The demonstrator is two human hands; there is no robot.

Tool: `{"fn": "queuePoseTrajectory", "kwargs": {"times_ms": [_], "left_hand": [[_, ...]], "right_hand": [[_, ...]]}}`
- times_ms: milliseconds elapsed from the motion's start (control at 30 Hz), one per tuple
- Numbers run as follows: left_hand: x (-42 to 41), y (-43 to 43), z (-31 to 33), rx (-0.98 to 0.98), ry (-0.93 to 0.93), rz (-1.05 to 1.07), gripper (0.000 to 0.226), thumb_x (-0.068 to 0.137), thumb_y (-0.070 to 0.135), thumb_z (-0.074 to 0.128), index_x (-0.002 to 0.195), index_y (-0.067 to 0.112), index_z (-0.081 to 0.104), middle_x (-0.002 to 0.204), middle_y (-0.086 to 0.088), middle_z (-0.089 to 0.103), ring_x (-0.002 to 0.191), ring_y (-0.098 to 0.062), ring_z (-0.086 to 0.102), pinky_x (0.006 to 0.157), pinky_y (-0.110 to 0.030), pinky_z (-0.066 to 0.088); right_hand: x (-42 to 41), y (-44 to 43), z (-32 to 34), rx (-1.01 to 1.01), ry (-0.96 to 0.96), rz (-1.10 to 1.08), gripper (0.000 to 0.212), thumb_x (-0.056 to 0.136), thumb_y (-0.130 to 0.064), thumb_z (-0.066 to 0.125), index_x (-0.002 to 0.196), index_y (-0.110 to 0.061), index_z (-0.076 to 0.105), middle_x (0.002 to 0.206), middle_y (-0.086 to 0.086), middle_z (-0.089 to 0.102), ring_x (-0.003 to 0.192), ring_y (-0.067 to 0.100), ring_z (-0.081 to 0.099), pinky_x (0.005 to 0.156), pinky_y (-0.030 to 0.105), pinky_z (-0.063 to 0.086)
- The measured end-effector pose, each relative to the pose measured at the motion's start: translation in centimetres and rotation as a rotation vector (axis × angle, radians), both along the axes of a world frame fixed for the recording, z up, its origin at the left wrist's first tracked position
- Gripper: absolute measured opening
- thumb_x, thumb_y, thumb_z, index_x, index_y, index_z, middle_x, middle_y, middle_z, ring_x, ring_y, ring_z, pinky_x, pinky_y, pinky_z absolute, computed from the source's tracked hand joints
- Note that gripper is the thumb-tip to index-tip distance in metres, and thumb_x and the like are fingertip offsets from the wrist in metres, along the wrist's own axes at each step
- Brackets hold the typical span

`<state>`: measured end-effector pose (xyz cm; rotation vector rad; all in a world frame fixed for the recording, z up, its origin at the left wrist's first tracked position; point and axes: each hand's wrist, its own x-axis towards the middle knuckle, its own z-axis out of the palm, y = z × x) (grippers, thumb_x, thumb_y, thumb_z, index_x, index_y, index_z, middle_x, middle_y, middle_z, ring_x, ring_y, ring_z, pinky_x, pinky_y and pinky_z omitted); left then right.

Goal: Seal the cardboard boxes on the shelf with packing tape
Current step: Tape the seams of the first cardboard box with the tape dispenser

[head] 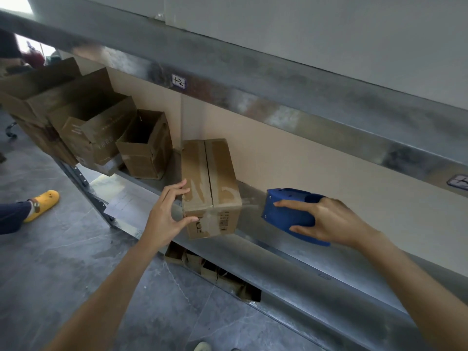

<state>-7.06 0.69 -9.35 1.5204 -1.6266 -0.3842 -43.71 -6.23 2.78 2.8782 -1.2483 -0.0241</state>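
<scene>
- The small closed brown cardboard box (212,178) sits at the front edge of the grey metal shelf (291,252), its top flaps meeting in a centre seam with clear tape already over it
- The left hand (168,214) grips the box's near left corner, with fingers (177,190) curled on the top and the thumb on the front face
- The right hand (326,221) holds the blue plastic tape dispenser (286,211) just right of the box, fingers wrapped round its body; a strip of clear tape (250,202) seems to run between the box and the dispenser
- Likely risk: a sideways pull on the strip could drag the light box along the shelf or off its edge if the left hand's grip slackens
- A slack or twisted strip could wrinkle, stick to itself, or tear unevenly at the cutter
- Open brown cardboard boxes (144,145) further left look unsealed
</scene>
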Motion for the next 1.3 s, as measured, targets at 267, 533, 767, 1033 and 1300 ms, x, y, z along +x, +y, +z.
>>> {"fn": "queuePoseTrajectory", "kwargs": {"times_ms": [267, 533, 767, 1033, 1300], "left_hand": [[0.0, 0.2, 0.1, 0.006, -0.001, 0.006, 0.073, 0.068, 0.035, 0.086, 0.131, 0.02, 0.052, 0.147, 0.013, 0.042, 0.133, 0.008, 0.038, 0.107, -0.028, 0.042], [-0.2, 0.1, 0.1, 0.004, 0.008, 0.016, 0.074, 0.067, 0.031, 0.089, 0.13, 0.021, 0.053, 0.145, 0.023, 0.04, 0.133, 0.005, 0.041, 0.108, -0.036, 0.045], [-0.5, -0.2, 0.0, -0.011, 0.017, 0.018, 0.075, 0.067, 0.034, 0.089, 0.131, 0.022, 0.053, 0.146, 0.019, 0.043, 0.135, 0.0, 0.042, 0.108, -0.043, 0.044], [-0.7, -0.2, 0.1, -0.02, 0.009, 0.033, 0.076, 0.067, 0.032, 0.09, 0.132, 0.021, 0.052, 0.147, 0.014, 0.044, 0.135, -0.001, 0.042, 0.109, -0.036, 0.043], [-0.6, -0.3, -0.1, -0.03, 0.015, 0.035, 0.076, 0.066, 0.032, 0.09, 0.13, 0.021, 0.052, 0.146, 0.015, 0.044, 0.135, 0.002, 0.041, 0.109, -0.017, 0.036]], "right_hand": [[2.1, -1.4, -2.6, 0.021, -0.082, -0.055, 0.061, 0.091, -0.052, 0.056, 0.14, -0.063, 0.021, 0.052, -0.012, 0.039, 0.047, 0.008, 0.037, 0.056, 0.028, 0.039], [5.7, -0.8, -5.1, -0.088, -0.165, -0.033, 0.072, 0.074, -0.036, 0.082, 0.137, -0.04, 0.047, 0.043, -0.005, 0.044, 0.033, 0.013, 0.031, 0.032, 0.02, 0.029], [7.1, -1.6, -7.6, -0.295, -0.245, 0.05, 0.074, 0.068, -0.021, 0.087, 0.134, -0.027, 0.054, 0.048, 0.002, 0.05, 0.032, 0.017, 0.035, 0.035, 0.019, 0.019], [6.3, -4.2, -10.3, 0.203, -0.257, -0.349, 0.063, 0.096, -0.039, 0.055, 0.151, -0.043, 0.022, 0.113, 0.007, 0.068, 0.081, 0.027, 0.065, 0.063, 0.034, 0.053], [4.4, -6.1, -13.8, 0.435, -0.315, -0.458, 0.067, 0.1, -0.026, 0.051, 0.154, -0.039, 0.013, 0.126, 0.013, 0.063, 0.09, 0.031, 0.065, 0.073, 0.035, 0.052]]}}
